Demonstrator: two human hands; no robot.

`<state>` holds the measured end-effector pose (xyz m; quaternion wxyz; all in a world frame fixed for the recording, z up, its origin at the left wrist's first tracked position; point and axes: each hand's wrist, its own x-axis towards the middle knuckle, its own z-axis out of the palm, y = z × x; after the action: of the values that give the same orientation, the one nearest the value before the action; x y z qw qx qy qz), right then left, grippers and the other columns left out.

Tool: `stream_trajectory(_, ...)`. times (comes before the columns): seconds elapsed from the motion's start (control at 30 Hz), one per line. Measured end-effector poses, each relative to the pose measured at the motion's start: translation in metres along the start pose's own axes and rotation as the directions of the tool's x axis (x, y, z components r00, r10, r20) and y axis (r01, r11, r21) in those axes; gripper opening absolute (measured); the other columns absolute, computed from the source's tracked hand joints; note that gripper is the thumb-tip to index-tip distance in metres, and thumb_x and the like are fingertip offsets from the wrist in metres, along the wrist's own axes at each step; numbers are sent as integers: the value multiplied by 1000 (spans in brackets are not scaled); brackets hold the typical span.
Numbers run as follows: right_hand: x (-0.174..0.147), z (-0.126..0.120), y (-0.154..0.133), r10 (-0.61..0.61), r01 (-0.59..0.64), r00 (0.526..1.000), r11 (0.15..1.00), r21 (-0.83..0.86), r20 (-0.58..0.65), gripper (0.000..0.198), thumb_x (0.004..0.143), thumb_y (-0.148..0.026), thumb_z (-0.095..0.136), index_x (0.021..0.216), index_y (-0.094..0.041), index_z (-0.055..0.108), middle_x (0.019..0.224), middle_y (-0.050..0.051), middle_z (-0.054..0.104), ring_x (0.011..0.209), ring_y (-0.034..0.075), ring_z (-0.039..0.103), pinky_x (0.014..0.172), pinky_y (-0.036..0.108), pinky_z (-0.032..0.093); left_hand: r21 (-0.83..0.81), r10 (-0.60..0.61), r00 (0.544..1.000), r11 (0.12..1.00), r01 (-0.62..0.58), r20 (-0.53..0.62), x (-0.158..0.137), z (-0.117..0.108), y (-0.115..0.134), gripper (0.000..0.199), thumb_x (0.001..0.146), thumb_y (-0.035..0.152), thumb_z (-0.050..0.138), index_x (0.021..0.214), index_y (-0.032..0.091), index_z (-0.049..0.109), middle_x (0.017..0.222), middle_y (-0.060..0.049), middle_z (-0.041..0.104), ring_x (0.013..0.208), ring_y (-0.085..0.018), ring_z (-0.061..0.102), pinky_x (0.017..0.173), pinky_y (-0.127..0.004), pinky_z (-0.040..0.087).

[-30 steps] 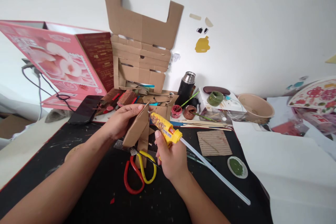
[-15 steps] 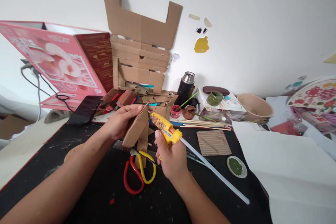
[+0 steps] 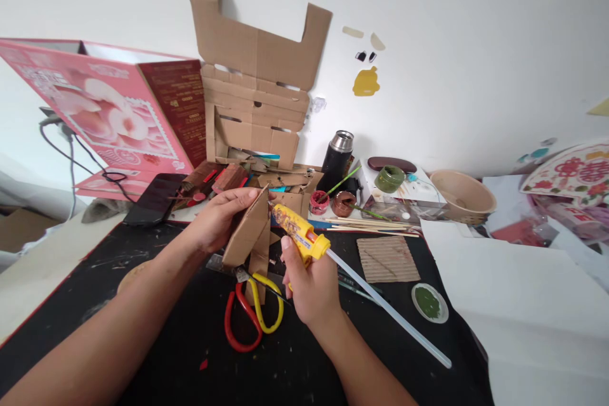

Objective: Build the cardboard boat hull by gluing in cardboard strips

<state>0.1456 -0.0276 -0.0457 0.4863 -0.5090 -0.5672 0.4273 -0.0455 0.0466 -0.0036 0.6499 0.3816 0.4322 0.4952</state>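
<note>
My left hand [image 3: 222, 219] grips a folded piece of brown cardboard [image 3: 248, 228], thumb along its upper edge and the other fingers hidden behind it. My right hand [image 3: 311, 285] is wrapped round a yellow hot glue gun [image 3: 299, 231], whose nozzle points at the cardboard's upper right edge. Whether the tip touches it I cannot tell. A long translucent glue stick [image 3: 390, 309] juts from the gun's rear toward the lower right. Below the cardboard lie scissors [image 3: 242, 323] with one red and one yellow handle, their blades partly covered.
Behind my hands are cardboard scraps [image 3: 290, 181], a black thermos [image 3: 337, 155] and paint jars [image 3: 343, 204]. Right of the gun lie thin wooden sticks [image 3: 371, 226], corrugated cardboard [image 3: 387, 260] and a dish of green paint [image 3: 429, 302]. A phone [image 3: 153, 200] and pink box [image 3: 118, 114] stand left.
</note>
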Motion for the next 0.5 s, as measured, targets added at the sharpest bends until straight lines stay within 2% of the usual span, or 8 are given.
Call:
stream_trajectory(0.27, 0, 0, -1, -3, 3, 1000, 1000, -15, 3, 58, 99, -75, 56, 91, -20, 72, 46, -3, 52, 41, 17, 58, 37, 23, 42, 8, 30, 1000, 1000, -30, -6, 1, -3, 0, 49, 63, 52, 100, 92, 15, 85, 79, -9, 81, 65, -21, 71, 62, -28, 56)
stream_trajectory(0.5, 0, 0, -1, -15, 15, 1000, 1000, -2, -2, 59, 100, -74, 55, 96, -18, 73, 51, 0, 59, 43, 18, 60, 38, 24, 44, 34, 27, 1000, 999, -27, 6, 1, -2, -1, 51, 65, 55, 98, 94, 16, 86, 80, -9, 82, 69, -21, 72, 63, -27, 55)
